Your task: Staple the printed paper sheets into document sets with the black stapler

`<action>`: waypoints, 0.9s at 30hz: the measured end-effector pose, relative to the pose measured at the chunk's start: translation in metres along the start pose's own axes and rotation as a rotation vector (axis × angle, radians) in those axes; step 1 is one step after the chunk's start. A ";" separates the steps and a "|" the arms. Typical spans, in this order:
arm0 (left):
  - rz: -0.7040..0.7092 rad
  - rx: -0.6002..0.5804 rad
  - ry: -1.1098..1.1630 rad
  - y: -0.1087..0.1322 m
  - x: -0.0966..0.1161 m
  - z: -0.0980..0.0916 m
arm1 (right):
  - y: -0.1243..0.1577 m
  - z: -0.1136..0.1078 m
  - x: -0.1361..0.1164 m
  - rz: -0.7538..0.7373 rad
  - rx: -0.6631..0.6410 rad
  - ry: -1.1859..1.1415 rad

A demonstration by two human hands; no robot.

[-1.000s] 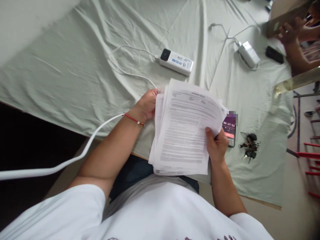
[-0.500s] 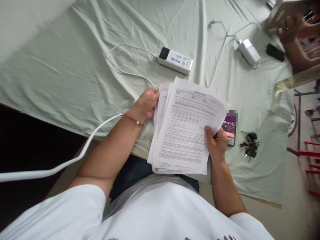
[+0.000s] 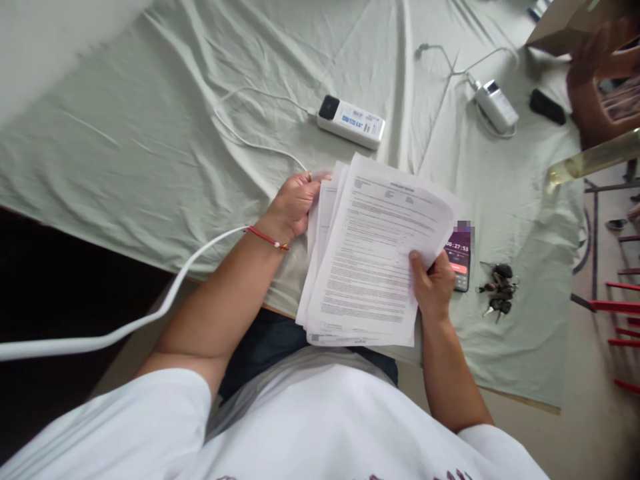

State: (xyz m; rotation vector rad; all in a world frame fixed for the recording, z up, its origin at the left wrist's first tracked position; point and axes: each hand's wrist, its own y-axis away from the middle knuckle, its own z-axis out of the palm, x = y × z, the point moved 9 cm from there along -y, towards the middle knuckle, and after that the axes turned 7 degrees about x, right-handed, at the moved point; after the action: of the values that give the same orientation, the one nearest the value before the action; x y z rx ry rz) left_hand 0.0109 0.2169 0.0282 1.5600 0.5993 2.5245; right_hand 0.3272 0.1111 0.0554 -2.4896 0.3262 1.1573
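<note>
Between my hands is a stack of printed paper sheets [image 3: 370, 267], slightly fanned, held over the near edge of the cloth-covered table. My left hand [image 3: 299, 202] grips the stack at its upper left, thumb on top and the other fingers partly beneath. On the right side my right hand [image 3: 434, 283] pinches the sheets, its thumb lying on the top page and its fingers mostly hidden behind. Just beyond the right hand lies a phone [image 3: 460, 259] showing a running timer, partly covered by the papers. A bunch of keys [image 3: 500, 288] rests right of the phone.
A white power bank [image 3: 351, 122] with a cable lies beyond the papers. Farther right are a second white power bank [image 3: 496, 107] and a black object [image 3: 547, 107]. Another person's hand [image 3: 590, 63] is by a cardboard box [image 3: 560, 30]. The pale green cloth [image 3: 150, 133] is wrinkled.
My hands and the papers have barely moved; the left fingers shifted slightly along the sheets' edge. At far right, the other person's hand and the box have shifted. The timer advanced.
</note>
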 end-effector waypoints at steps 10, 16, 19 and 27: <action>0.028 0.000 0.019 -0.005 -0.002 -0.004 | -0.002 -0.001 -0.001 0.065 0.000 0.021; 0.056 0.025 0.005 -0.002 0.006 -0.003 | -0.001 0.001 -0.005 0.022 -0.018 0.008; 0.046 -0.023 -0.004 0.000 0.007 0.001 | -0.001 0.000 -0.005 0.008 -0.006 0.013; 0.091 0.048 0.015 -0.007 0.003 -0.009 | 0.000 -0.003 -0.006 -0.025 0.012 0.022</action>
State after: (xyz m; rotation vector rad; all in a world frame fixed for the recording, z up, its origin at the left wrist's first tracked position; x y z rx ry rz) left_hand 0.0012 0.2220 0.0242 1.6208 0.6091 2.6086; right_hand 0.3257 0.1105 0.0617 -2.4905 0.3071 1.1152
